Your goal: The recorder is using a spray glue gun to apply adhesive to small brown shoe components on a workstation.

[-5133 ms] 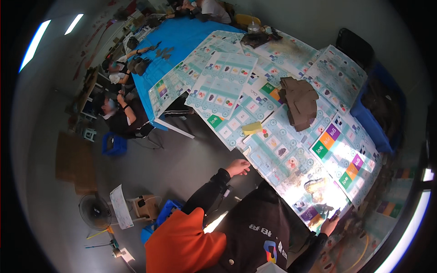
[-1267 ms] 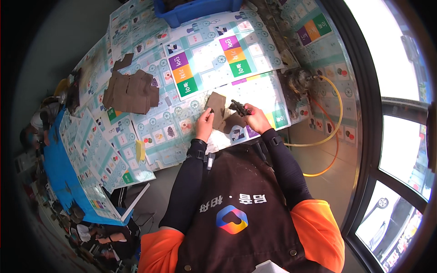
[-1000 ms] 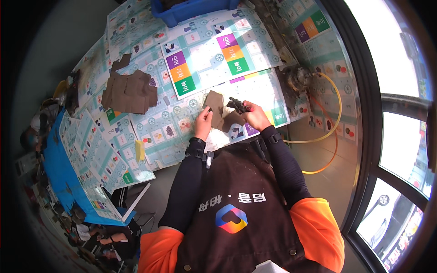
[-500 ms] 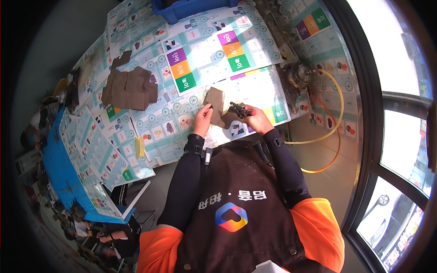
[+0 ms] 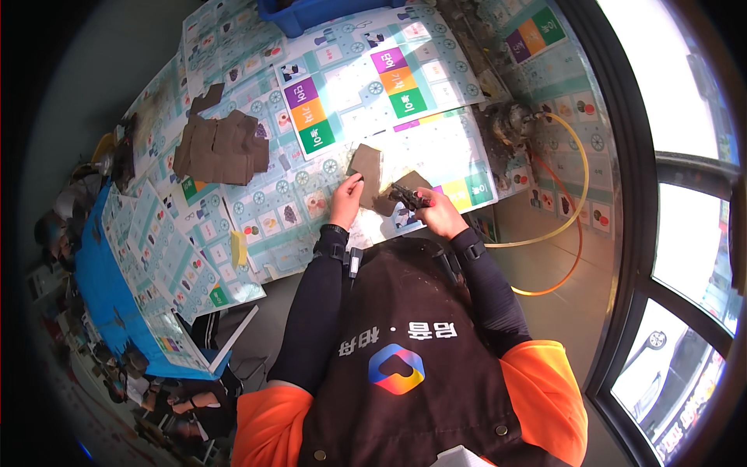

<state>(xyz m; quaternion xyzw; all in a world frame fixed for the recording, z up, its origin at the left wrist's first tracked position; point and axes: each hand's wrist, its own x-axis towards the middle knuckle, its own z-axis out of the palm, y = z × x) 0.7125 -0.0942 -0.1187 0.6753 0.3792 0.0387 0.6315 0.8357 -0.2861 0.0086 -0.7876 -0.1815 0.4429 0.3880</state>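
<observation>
The largest thing is the worktop (image 5: 303, 253), which is covered with overlapping printed sheets showing trains and fruits, and strong sunlight falls on its right part. Below it, at the front edge, is the person's dark brown apron (image 5: 389, 311), with orange sleeves at both sides. On the right stands a black window frame (image 5: 634, 233), and on the far left there is a second worktop (image 5: 97, 272) with a blue cover. A blue crate (image 5: 327, 14) is cut by the upper edge of the view. To the left of the hands, well apart from them, lies a pile of flat brown pieces (image 5: 222, 152). A yellow hose (image 5: 586, 175) curves in a loop at the right, near an orange one. The left hand (image 5: 345, 204) has its fingertips together at the left side of a flat brown piece (image 5: 366, 167); whether they pinch it, I cannot tell. This piece lies on the worktop, in front of the person, and a darker brown piece (image 5: 412, 183) is just beside it. The right hand (image 5: 440, 213) has its grip clamped on a dark tool (image 5: 405, 196) with some red on it, and the tool points leftward over the brown material. The smallest is a yellow block (image 5: 238, 249), near the front edge, left of both hands.
</observation>
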